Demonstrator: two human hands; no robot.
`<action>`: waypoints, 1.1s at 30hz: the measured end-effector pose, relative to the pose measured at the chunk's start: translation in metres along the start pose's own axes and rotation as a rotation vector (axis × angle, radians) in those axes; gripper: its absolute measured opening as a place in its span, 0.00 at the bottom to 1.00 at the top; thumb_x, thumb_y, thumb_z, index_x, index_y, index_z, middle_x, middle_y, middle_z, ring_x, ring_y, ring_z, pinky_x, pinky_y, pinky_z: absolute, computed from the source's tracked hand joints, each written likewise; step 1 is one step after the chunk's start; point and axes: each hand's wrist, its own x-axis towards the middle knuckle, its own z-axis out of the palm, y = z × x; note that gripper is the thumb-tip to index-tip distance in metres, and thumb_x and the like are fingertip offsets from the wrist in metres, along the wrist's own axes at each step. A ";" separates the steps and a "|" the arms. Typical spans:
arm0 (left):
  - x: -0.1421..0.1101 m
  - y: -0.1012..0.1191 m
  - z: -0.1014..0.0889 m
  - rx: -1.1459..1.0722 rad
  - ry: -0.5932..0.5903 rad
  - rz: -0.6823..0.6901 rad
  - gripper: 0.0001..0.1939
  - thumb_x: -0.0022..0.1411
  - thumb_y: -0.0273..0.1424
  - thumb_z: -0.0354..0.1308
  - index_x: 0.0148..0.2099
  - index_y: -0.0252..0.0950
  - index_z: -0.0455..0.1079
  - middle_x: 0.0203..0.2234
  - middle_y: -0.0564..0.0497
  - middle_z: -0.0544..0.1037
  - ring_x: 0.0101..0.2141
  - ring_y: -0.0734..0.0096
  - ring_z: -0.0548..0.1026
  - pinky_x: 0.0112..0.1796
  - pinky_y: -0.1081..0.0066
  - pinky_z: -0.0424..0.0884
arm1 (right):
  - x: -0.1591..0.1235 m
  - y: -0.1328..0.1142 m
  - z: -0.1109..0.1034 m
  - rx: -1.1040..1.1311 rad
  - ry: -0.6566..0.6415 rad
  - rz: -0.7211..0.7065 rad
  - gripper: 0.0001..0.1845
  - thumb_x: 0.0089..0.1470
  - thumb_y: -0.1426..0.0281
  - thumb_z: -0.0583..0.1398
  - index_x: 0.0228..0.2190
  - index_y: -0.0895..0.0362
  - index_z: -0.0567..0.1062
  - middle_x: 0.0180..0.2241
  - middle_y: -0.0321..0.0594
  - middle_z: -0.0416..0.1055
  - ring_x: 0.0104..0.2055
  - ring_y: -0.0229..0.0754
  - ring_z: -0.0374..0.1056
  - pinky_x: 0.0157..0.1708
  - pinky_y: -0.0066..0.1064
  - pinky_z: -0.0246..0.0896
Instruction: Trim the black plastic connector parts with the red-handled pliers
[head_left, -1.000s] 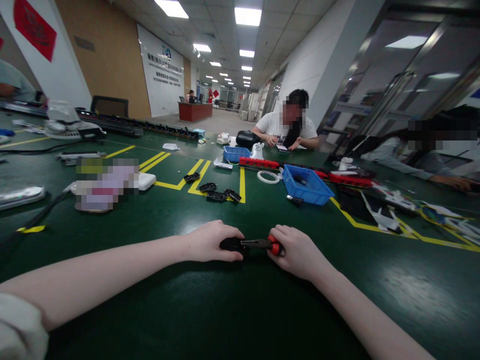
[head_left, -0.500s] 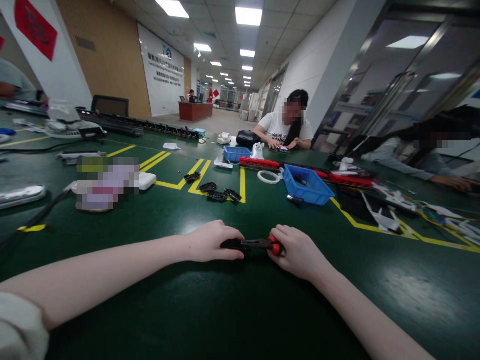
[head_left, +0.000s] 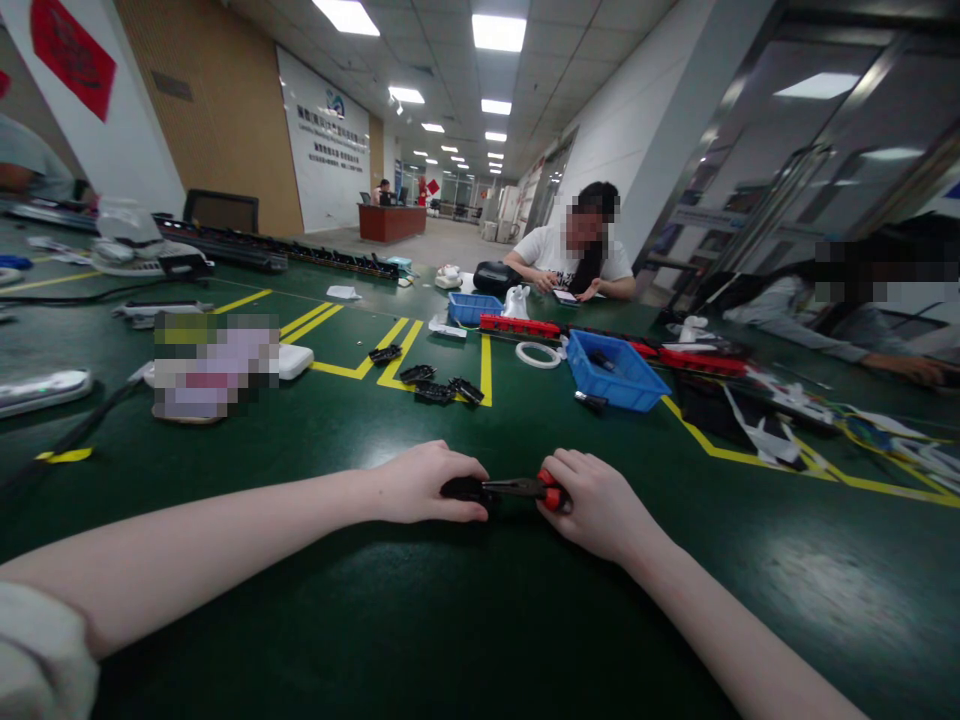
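My left hand (head_left: 431, 484) is closed around a small black part (head_left: 466, 489), its fingers and thumb covering much of it. From the other side, my right hand (head_left: 592, 500) grips the red handles of needle-nose pliers (head_left: 517, 487). Their long dark jaws point left and reach the edge of the black part; whether the tips pinch it I cannot tell. Both hands are low over the green table (head_left: 360, 620). Beyond them lie several black plastic pieces (head_left: 433, 391), similar in colour to the held one.
A blue bin (head_left: 626, 388) with dark items inside stands ahead to the right, a small black piece (head_left: 590, 401) beside it. Behind are a white ring (head_left: 537, 354) and another blue bin (head_left: 474, 307). A phone (head_left: 217, 375) lies left. A person (head_left: 574, 255) sits across the table.
My hands, the pliers and the black part stay almost in place. Across the table, the person's hands have shifted and a phone-like object shows more clearly between them.
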 end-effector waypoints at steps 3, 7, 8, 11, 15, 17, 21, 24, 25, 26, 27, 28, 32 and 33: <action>0.000 -0.001 0.001 0.001 0.014 -0.005 0.18 0.64 0.44 0.61 0.49 0.37 0.72 0.39 0.49 0.79 0.34 0.66 0.76 0.38 0.69 0.66 | 0.000 0.000 -0.001 0.007 -0.005 -0.004 0.04 0.50 0.71 0.60 0.32 0.55 0.71 0.34 0.41 0.72 0.34 0.43 0.67 0.34 0.34 0.61; 0.000 -0.002 0.003 0.033 0.038 -0.020 0.19 0.63 0.44 0.62 0.50 0.37 0.72 0.40 0.49 0.80 0.35 0.65 0.76 0.40 0.68 0.67 | 0.001 0.000 -0.001 0.009 -0.014 0.003 0.04 0.50 0.71 0.60 0.31 0.55 0.71 0.33 0.41 0.72 0.33 0.43 0.67 0.34 0.34 0.61; 0.000 -0.002 0.004 0.042 0.046 -0.024 0.19 0.63 0.44 0.63 0.50 0.37 0.72 0.40 0.49 0.80 0.35 0.65 0.76 0.40 0.68 0.67 | 0.001 0.000 -0.001 0.008 -0.015 0.005 0.04 0.50 0.71 0.61 0.31 0.55 0.70 0.33 0.41 0.72 0.33 0.43 0.67 0.34 0.34 0.61; 0.000 -0.002 0.004 0.054 0.056 -0.024 0.19 0.62 0.44 0.63 0.50 0.37 0.72 0.40 0.49 0.80 0.36 0.64 0.77 0.41 0.68 0.67 | 0.001 0.000 0.000 0.007 -0.017 0.009 0.04 0.49 0.70 0.61 0.31 0.55 0.70 0.33 0.41 0.72 0.33 0.43 0.67 0.34 0.34 0.60; 0.000 -0.001 0.003 0.049 0.052 -0.005 0.19 0.64 0.44 0.61 0.49 0.37 0.72 0.38 0.50 0.80 0.34 0.66 0.76 0.39 0.69 0.67 | 0.001 0.001 0.000 -0.001 -0.002 0.004 0.05 0.49 0.70 0.61 0.32 0.55 0.70 0.33 0.41 0.72 0.33 0.43 0.67 0.33 0.34 0.60; 0.000 0.000 0.002 0.044 0.044 0.008 0.18 0.65 0.45 0.60 0.49 0.37 0.72 0.37 0.50 0.79 0.33 0.67 0.76 0.39 0.69 0.67 | 0.001 0.001 0.001 0.001 0.013 0.002 0.06 0.49 0.70 0.61 0.33 0.55 0.70 0.34 0.41 0.72 0.33 0.43 0.67 0.33 0.34 0.59; -0.001 0.001 0.001 0.037 0.042 0.016 0.17 0.66 0.45 0.58 0.46 0.36 0.73 0.35 0.50 0.79 0.31 0.68 0.75 0.37 0.70 0.66 | 0.001 0.002 0.002 0.015 0.015 0.014 0.08 0.49 0.70 0.62 0.35 0.56 0.71 0.35 0.41 0.73 0.34 0.44 0.67 0.34 0.35 0.59; -0.001 0.001 0.000 0.022 0.030 0.024 0.17 0.67 0.45 0.57 0.45 0.36 0.73 0.32 0.51 0.79 0.29 0.69 0.74 0.36 0.71 0.65 | 0.000 0.003 0.003 0.013 0.008 0.012 0.07 0.50 0.70 0.62 0.34 0.56 0.71 0.35 0.42 0.73 0.34 0.44 0.67 0.35 0.36 0.60; 0.000 0.001 0.000 0.016 0.027 0.027 0.17 0.67 0.44 0.57 0.45 0.36 0.73 0.32 0.51 0.79 0.29 0.69 0.74 0.37 0.70 0.65 | 0.000 0.003 0.003 0.012 0.007 0.011 0.07 0.50 0.70 0.62 0.34 0.56 0.71 0.35 0.42 0.73 0.34 0.44 0.67 0.35 0.36 0.60; -0.001 0.001 0.000 0.011 0.025 0.030 0.16 0.68 0.44 0.57 0.45 0.36 0.73 0.32 0.51 0.79 0.29 0.69 0.74 0.37 0.70 0.65 | 0.000 0.003 0.002 0.012 0.005 0.011 0.06 0.50 0.70 0.62 0.33 0.56 0.71 0.35 0.42 0.73 0.34 0.44 0.67 0.35 0.36 0.60; -0.001 0.001 0.000 0.008 0.024 0.031 0.16 0.68 0.44 0.57 0.45 0.36 0.73 0.32 0.51 0.79 0.30 0.69 0.74 0.38 0.70 0.65 | 0.000 0.002 0.002 0.011 0.003 0.010 0.06 0.50 0.71 0.62 0.34 0.56 0.72 0.35 0.42 0.73 0.34 0.44 0.67 0.35 0.36 0.61; -0.001 0.001 0.000 0.008 0.022 0.030 0.16 0.68 0.43 0.57 0.46 0.36 0.73 0.33 0.51 0.79 0.31 0.69 0.74 0.40 0.69 0.65 | 0.000 0.002 0.002 0.010 0.001 0.009 0.06 0.50 0.71 0.62 0.34 0.56 0.72 0.35 0.42 0.73 0.34 0.44 0.67 0.35 0.36 0.61; -0.001 0.001 0.000 0.013 0.012 0.030 0.15 0.67 0.43 0.58 0.47 0.37 0.72 0.34 0.52 0.79 0.32 0.69 0.75 0.42 0.68 0.64 | 0.001 0.001 0.000 0.000 0.001 -0.007 0.07 0.49 0.71 0.63 0.34 0.57 0.72 0.35 0.42 0.73 0.34 0.44 0.68 0.34 0.35 0.62; -0.001 0.001 0.000 0.014 0.011 0.031 0.15 0.67 0.43 0.57 0.47 0.37 0.72 0.34 0.52 0.79 0.32 0.69 0.75 0.42 0.68 0.64 | 0.001 0.001 0.000 -0.002 0.003 -0.011 0.08 0.49 0.71 0.63 0.34 0.57 0.72 0.35 0.42 0.73 0.34 0.44 0.68 0.34 0.35 0.62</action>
